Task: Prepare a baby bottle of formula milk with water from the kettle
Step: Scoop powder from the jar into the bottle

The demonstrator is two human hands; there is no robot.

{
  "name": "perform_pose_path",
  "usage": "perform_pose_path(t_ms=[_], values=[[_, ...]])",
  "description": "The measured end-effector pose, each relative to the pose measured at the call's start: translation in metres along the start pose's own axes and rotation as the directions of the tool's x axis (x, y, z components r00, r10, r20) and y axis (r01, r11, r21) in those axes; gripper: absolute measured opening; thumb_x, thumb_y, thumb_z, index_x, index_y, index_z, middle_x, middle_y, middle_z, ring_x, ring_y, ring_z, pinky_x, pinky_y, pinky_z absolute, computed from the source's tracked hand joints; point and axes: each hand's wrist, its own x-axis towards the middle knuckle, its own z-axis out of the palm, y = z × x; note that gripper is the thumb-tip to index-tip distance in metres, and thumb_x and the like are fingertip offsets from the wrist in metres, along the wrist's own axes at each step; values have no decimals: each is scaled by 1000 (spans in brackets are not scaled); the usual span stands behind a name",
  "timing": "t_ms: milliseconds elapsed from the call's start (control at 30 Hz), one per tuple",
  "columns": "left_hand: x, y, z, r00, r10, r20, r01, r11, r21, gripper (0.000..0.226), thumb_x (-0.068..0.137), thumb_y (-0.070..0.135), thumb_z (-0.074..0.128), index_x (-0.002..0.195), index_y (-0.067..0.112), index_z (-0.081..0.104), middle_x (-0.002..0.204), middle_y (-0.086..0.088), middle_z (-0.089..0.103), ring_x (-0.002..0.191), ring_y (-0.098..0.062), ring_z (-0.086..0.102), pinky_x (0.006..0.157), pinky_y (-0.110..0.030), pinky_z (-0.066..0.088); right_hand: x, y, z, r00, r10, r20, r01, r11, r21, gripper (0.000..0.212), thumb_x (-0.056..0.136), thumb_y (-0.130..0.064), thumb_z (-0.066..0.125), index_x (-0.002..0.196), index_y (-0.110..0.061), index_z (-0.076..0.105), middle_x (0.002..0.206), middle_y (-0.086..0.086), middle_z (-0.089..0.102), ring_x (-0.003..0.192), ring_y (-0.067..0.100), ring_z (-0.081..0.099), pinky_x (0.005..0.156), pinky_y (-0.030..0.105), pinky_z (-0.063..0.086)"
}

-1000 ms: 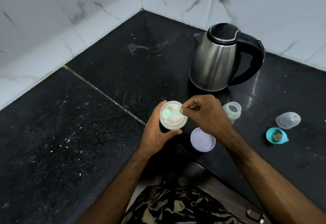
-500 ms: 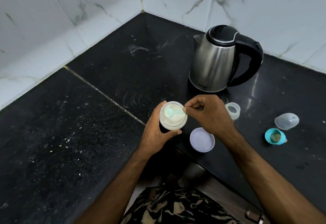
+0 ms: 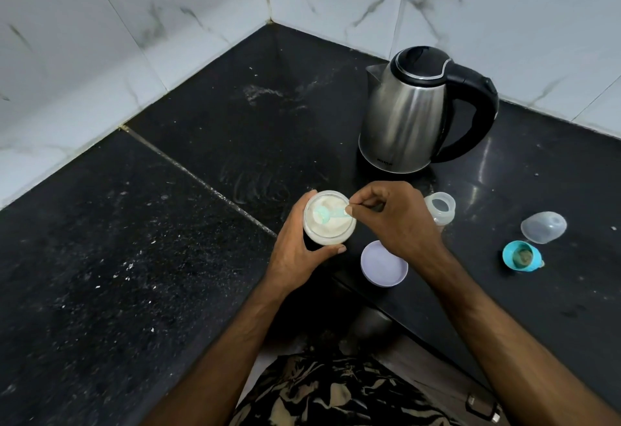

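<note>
Two hands work at the counter's front edge. The green scoop (image 3: 328,215) lies nearly level, bowl to the left over the powder, handle to the right. The right hand (image 3: 396,215) pinches this handle with curled fingers. The left hand (image 3: 297,251) wraps the formula jar (image 3: 329,219), near the kettle (image 3: 413,116).

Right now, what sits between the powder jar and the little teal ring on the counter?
In the head view, the right hand and the lilac lid lie between the powder jar and teal ring.

kettle (image 3: 408,116) behind bottle (image 3: 440,208); lid (image 3: 384,263) right of jar (image 3: 329,219).
</note>
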Motion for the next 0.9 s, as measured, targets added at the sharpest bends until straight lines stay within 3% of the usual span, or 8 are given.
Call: perform_pose_path(t_ms=[467,667,900], values=[[2,0,-1,1000,-5,14,5,1000,-7,103,67,21,93,150,19,33,150,12,44,138,-4,42,112,-30,39,0,-2,2,1000,-3,-20,3,1000,-16,5,81,-21,79,82,-22,74,77,-11,72,69,1,64,68,20,52],[2,-1,0,1000,-8,11,8,1000,-8,103,66,23,93,150,21,33,149,14,45,138,-7,43,112,-38,41,-2,-4,6,1000,17,-4,-17,1000,5,5,81,-21,79,83,-21,74,80,-10,73,74,4,67,74,29,57],[3,-2,-1,1000,-8,9,8,1000,-2,103,66,24,93,150,24,33,148,13,46,136,-7,45,111,-40,41,-2,-7,7,999,25,31,-26,999,32,5,80,-19,80,82,-19,75,81,-5,74,73,6,66,75,29,56]])
